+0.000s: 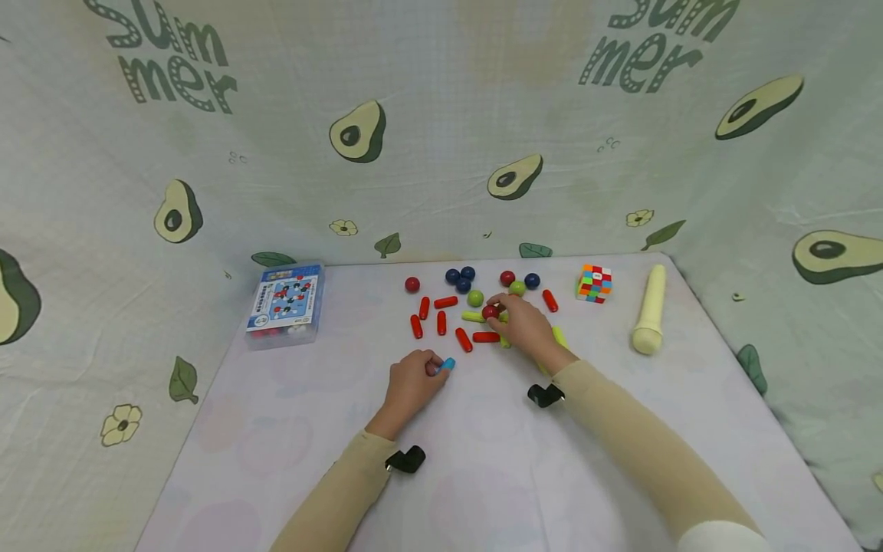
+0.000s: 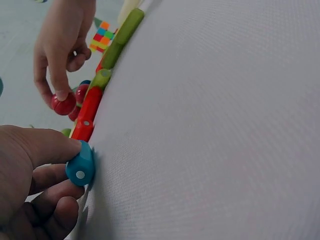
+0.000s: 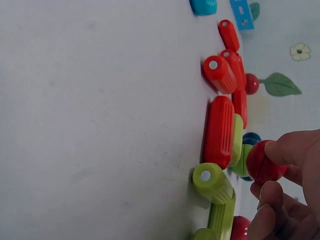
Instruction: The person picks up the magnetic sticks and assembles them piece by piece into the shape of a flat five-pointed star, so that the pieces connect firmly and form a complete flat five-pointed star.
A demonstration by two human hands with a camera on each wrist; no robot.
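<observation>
Between thumb and fingers, my left hand point(image 1: 412, 383) pinches a short blue magnetic rod point(image 2: 81, 167) close above the white tabletop. My right hand point(image 1: 526, 328) holds a dark red ball point(image 3: 264, 162) by thumb and fingertips. Under and around that hand lie yellow-green rods point(image 3: 212, 181), some partly hidden by it. Several red rods point(image 1: 464, 340) are scattered between the two hands. Behind them sit green balls point(image 1: 475, 298), dark blue balls point(image 1: 464, 286) and two more red balls point(image 1: 411, 284).
A clear plastic box with a blue-and-white label point(image 1: 284, 303) stands at the back left. At the right are a colourful puzzle cube point(image 1: 595, 284) and a pale yellow stick with a rounded end point(image 1: 648, 314). An avocado-print cloth point(image 1: 428, 207) hangs behind the table.
</observation>
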